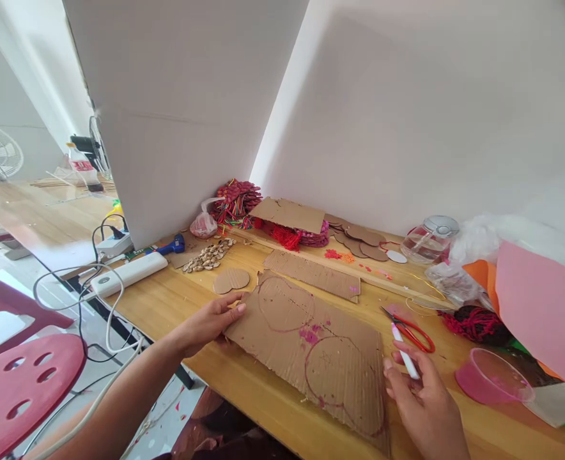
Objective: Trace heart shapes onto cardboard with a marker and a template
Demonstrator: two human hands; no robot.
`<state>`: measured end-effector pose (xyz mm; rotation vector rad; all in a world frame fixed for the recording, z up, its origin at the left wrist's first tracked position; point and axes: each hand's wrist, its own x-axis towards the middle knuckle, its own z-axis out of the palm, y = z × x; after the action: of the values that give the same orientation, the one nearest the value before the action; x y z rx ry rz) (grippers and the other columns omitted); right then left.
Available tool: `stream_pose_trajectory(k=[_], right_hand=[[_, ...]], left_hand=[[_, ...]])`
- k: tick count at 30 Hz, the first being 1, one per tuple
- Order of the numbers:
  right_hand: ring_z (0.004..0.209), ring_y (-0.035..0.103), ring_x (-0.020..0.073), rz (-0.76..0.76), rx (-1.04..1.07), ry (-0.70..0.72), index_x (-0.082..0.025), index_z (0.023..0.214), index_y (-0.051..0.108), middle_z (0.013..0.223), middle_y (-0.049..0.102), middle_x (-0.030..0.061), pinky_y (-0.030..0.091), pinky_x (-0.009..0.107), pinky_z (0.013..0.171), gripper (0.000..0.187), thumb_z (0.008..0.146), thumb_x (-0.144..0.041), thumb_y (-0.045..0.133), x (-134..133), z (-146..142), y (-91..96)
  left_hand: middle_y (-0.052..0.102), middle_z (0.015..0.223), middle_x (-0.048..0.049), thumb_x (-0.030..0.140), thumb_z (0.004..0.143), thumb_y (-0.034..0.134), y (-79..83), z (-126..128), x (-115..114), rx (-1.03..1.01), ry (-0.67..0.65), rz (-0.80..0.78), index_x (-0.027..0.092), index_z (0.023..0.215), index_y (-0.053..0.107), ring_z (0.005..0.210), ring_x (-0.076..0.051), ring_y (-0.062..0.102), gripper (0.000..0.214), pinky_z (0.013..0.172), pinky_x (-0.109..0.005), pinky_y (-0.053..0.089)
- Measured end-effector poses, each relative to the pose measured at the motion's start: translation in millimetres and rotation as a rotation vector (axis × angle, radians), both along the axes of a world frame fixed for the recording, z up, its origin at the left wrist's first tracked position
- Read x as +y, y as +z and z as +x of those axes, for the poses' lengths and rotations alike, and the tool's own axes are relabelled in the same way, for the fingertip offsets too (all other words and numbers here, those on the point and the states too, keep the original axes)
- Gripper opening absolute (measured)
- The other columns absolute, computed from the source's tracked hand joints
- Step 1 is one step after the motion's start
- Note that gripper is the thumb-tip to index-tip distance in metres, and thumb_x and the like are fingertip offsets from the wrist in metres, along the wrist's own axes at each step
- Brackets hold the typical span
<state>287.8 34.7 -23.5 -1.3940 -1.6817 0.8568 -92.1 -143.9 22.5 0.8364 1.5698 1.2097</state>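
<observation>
My cardboard (pixel 292 351) is showing brown with faint ribbing, and reddish-purple outlines (pixel 306 367) and magenta blotches (pixel 310 333) are marking it. My pen (pixel 410 365) is showing white with a pink tip; my scissors (pixel 421 331) are wearing orange-red handles. The cup (pixel 484 383) is glowing see-through pink, and the sheet (pixel 541 306) is looking paler pink. I am seeing red threads mixed with dark ones in the yarn (pixel 474 326), white on the power strip (pixel 131 275), dusky red on the stool (pixel 29 388), and yellowish wood grain along the table (pixel 172 306).
</observation>
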Motion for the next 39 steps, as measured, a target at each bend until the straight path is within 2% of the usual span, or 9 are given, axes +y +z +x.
stream_pose_trajectory(k=[2,5,11,17,21,24,28,34,39], right_hand=[[0.073,0.077,0.0254,-0.027,0.055,-0.002,-0.026,0.117,0.069,0.108,0.078,0.0079,0.064,0.038,0.061,0.062,0.071,-0.066,0.075,-0.2,-0.8,0.4],[0.077,0.078,0.0275,-0.066,0.161,-0.004,-0.024,0.122,0.066,0.112,0.076,0.0107,0.065,0.038,0.061,0.068,0.072,-0.069,0.076,-3.2,-3.2,5.2],[0.085,0.075,0.0269,0.093,0.189,-0.046,-0.021,0.129,0.063,0.101,0.075,0.0097,0.064,0.036,0.068,0.065,0.086,-0.070,0.063,-8.1,-5.1,12.0],[0.087,0.077,0.0273,0.148,0.032,-0.032,-0.025,0.123,0.066,0.109,0.078,0.0092,0.063,0.036,0.073,0.056,0.088,-0.068,0.061,-10.1,-7.3,9.0],[0.071,0.075,0.0246,0.138,-0.074,-0.044,-0.028,0.121,0.067,0.103,0.080,0.0070,0.062,0.037,0.069,0.051,0.090,-0.067,0.057,-14.2,-9.4,14.8],[0.072,0.075,0.0252,0.125,-0.106,-0.038,-0.028,0.119,0.069,0.099,0.081,0.0062,0.061,0.036,0.066,0.051,0.089,-0.068,0.058,-15.4,-9.7,18.4],[0.077,0.076,0.0258,0.087,-0.136,-0.041,-0.027,0.119,0.069,0.089,0.079,0.0037,0.059,0.033,0.065,0.054,0.086,-0.069,0.058,-13.7,-8.8,19.4],[0.074,0.074,0.0238,0.067,-0.136,-0.040,-0.028,0.119,0.069,0.084,0.077,0.0024,0.055,0.031,0.061,0.054,0.087,-0.070,0.057,-14.3,-11.5,18.3],[0.072,0.072,0.0233,0.075,-0.103,-0.039,-0.027,0.119,0.068,0.089,0.077,0.0040,0.054,0.031,0.060,0.057,0.085,-0.071,0.059,-18.6,-14.7,18.2]], left_hand=[[0.075,0.080,-0.0033,0.068,0.084,0.074,-0.5,-4.1,-1.8,-0.107,-0.048,-0.022,0.028,0.142,0.058,0.055,-0.015,0.069,0.072,0.040,-0.017,0.040],[0.071,0.073,-0.0011,0.060,0.078,0.084,1.1,-14.7,0.4,-0.204,0.005,0.026,0.025,0.133,0.063,0.046,-0.010,0.064,0.067,0.035,-0.012,0.035],[0.064,0.071,0.0030,0.036,0.078,0.089,32.1,-45.6,30.6,-0.261,0.298,0.260,0.021,0.107,0.067,0.042,-0.006,0.057,0.040,0.034,-0.012,0.040],[0.068,0.088,0.0015,0.028,0.096,0.068,78.6,-72.7,109.5,-0.273,0.452,0.434,0.028,0.118,0.061,0.058,-0.007,0.065,0.023,0.045,-0.012,0.050],[0.071,0.097,-0.0015,0.018,0.101,0.057,94.2,-80.1,175.3,-0.319,0.508,0.511,0.032,0.129,0.058,0.075,-0.010,0.071,0.031,0.062,-0.018,0.060],[0.071,0.110,-0.0033,0.020,0.103,0.057,93.5,-82.1,211.9,-0.365,0.559,0.529,0.033,0.134,0.057,0.091,-0.013,0.072,0.033,0.078,-0.027,0.063],[0.065,0.131,-0.0103,0.038,0.101,0.066,81.4,-84.1,234.2,-0.420,0.626,0.517,0.019,0.133,0.061,0.110,-0.023,0.068,0.038,0.093,-0.044,0.061],[0.064,0.133,-0.0110,0.040,0.100,0.066,65.9,-88.9,232.2,-0.440,0.672,0.461,0.017,0.134,0.061,0.114,-0.025,0.067,0.041,0.096,-0.047,0.060],[0.064,0.133,-0.0111,0.040,0.100,0.066,51.0,-94.5,220.2,-0.312,0.673,0.313,0.017,0.133,0.061,0.114,-0.025,0.067,0.041,0.096,-0.047,0.060]])
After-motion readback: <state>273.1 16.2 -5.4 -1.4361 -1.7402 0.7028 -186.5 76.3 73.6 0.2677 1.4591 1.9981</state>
